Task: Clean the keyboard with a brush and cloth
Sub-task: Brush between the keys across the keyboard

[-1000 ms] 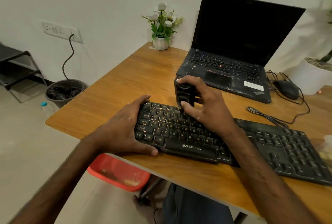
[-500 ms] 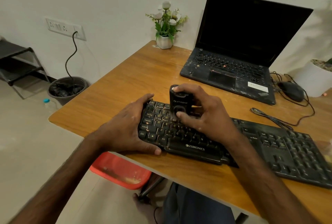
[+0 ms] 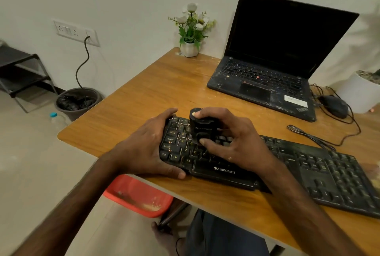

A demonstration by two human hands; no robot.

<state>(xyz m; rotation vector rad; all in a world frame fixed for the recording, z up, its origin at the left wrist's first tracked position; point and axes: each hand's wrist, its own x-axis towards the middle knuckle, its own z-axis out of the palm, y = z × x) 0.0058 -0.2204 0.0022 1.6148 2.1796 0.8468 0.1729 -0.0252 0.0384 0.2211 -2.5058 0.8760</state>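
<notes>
A black keyboard (image 3: pixel 320 171) lies along the near edge of the wooden table (image 3: pixel 144 95). My left hand (image 3: pixel 148 149) grips its left end, thumb at the front edge and fingers over the back edge. My right hand (image 3: pixel 236 142) holds a small black brush block (image 3: pixel 200 127) between forefinger on top and thumb below. The block sits down on the upper letter rows at the keyboard's left part. No cloth is in view.
An open black laptop (image 3: pixel 265 83) stands at the back, with a black mouse (image 3: pixel 334 105) and cables to its right. A small flower pot (image 3: pixel 189 48) sits at the far corner. A red dustpan (image 3: pixel 139 196) lies below the table edge; a bin (image 3: pixel 78 101) stands by the wall.
My right hand has drawn the brush block from beyond the keyboard's back edge onto the keys, toward me and left. My left hand has kept its grip on the keyboard's end.
</notes>
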